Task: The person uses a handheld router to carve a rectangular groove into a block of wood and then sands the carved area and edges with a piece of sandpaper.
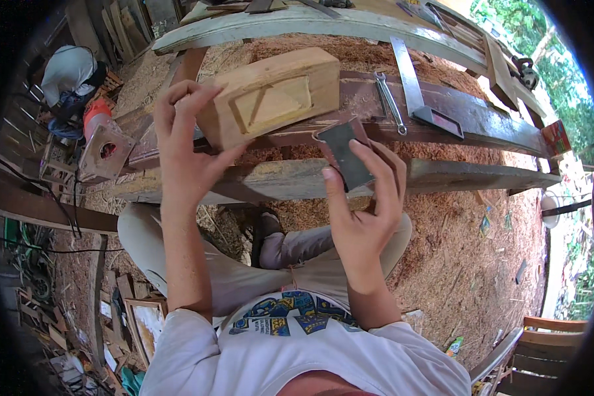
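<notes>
A pale wooden block [277, 66] with a rectangular recess carved in its front face stands at a slant on the reddish-brown plank. At its left end, my left hand [186, 145] grips it, fingers over the top edge and thumb by the lower front edge. Just right of the block, my right hand [369, 204] is closed around a dark sheet of sandpaper [343, 155], folded with its brown backing showing at the edges. The sandpaper is held apart from the block. Whether anything is inside the fold is hidden.
On the plank [488, 109] lie a combination wrench [391, 102], a metal straightedge [406, 72] and a dark-framed phone-like object [437, 122]. A rough beam [468, 173] runs across in front. Another person [72, 82] crouches at far left near an orange object [97, 117]. Wood shavings cover the ground.
</notes>
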`<action>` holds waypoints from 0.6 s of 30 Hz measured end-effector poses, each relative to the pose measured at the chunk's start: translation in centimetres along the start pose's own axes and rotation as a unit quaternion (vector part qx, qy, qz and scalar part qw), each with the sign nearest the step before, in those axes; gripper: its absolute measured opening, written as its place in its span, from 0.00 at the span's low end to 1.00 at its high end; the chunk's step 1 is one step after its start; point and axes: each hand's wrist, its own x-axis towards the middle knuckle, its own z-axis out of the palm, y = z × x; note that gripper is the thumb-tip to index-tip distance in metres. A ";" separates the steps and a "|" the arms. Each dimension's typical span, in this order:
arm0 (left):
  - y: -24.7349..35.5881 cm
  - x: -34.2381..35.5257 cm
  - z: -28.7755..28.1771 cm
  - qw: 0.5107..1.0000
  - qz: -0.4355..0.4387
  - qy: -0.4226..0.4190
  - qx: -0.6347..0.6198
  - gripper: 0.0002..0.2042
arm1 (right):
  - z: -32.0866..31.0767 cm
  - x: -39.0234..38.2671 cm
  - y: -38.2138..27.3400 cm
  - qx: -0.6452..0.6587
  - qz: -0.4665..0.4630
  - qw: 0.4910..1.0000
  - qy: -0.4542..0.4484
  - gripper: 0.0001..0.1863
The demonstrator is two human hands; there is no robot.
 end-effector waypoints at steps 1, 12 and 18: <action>0.4 -0.2 0.4 1.000 0.005 -0.005 0.000 0.41 | 0.2 -0.1 0.2 0.001 0.005 1.000 0.006 0.26; 2.0 3.6 0.9 0.992 0.040 -0.069 -0.097 0.22 | 2.5 0.9 3.5 -0.011 -0.047 0.999 0.008 0.25; 1.2 4.0 1.3 0.982 0.005 -0.101 -0.159 0.22 | 4.8 1.0 3.5 0.029 0.008 0.999 0.044 0.25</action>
